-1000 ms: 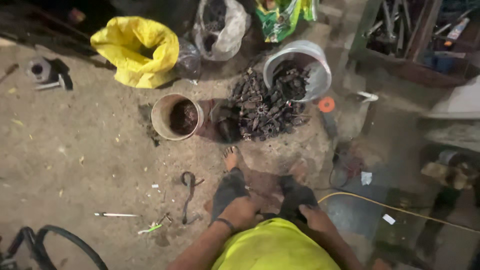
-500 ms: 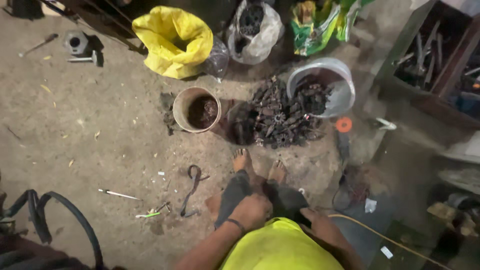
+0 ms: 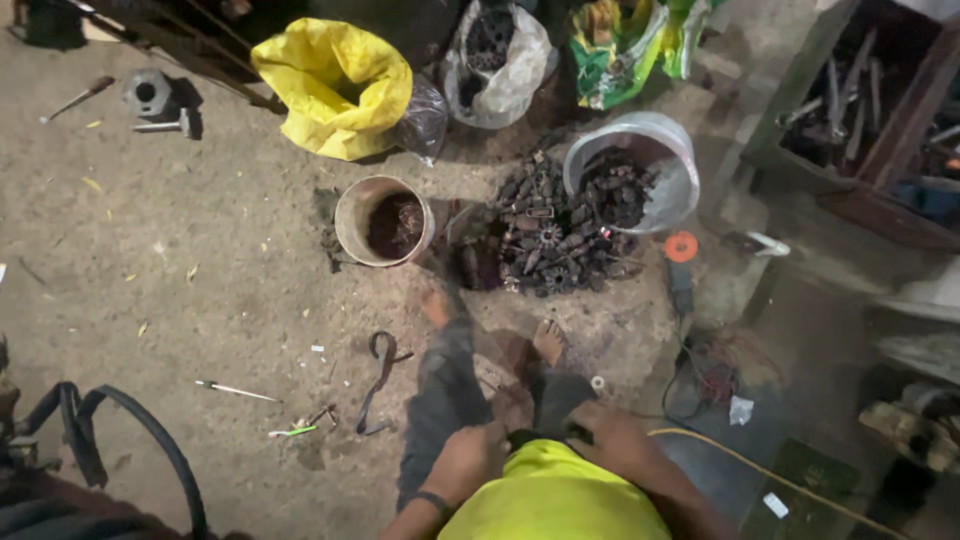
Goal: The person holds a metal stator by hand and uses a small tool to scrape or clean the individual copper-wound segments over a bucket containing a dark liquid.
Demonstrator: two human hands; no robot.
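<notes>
Left hand [image 3: 470,460]: seen resting on the left knee of dark trousers, fingers curled over the cloth; nothing else is gripped.
Right hand [image 3: 612,435]: laid on the right knee, fingers bent loosely; whether anything is held cannot be told.
Nearest things: a heap of dark, ribbed metal parts [image 3: 545,240] is spread on the floor just beyond the bare feet.
Containers: a round tan bucket [image 3: 352,205] with a dark inside stands left of the heap; a grey plastic tub [image 3: 680,180], tipped, spills more parts into it.
Bags: a crumpled yellow sack [image 3: 330,85] lies behind the bucket.
Floor [image 3: 180,290]: rough, dusty concrete; open room is found at left, where pliers [image 3: 378,385] lie.
Change: the heap and bucket are now seen nearer and lower in the head view than before.
</notes>
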